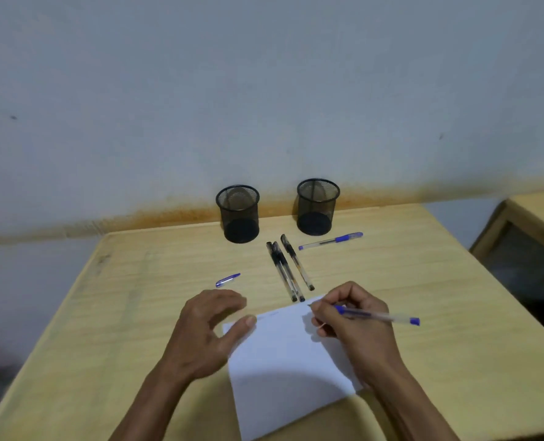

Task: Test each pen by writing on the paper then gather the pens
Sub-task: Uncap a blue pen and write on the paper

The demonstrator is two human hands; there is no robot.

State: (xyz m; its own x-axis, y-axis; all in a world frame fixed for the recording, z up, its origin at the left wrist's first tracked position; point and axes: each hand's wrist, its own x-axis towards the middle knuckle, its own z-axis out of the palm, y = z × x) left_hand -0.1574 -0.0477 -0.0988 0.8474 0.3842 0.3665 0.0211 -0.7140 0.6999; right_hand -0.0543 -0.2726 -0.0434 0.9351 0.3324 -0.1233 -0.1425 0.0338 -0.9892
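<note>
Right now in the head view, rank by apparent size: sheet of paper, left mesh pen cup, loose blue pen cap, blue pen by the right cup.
1. Sheet of paper, nearest the camera
2. Left mesh pen cup
3. Blue pen
4. Loose blue pen cap

Table (423,281) (pens (288,268), paper (283,361), cups (238,214))

Two black mesh cups stand on the wooden table (137,313) — the left cup (238,214) and the right cup (317,206) near its far edge, against the stained wall (264,90) behind.
</note>
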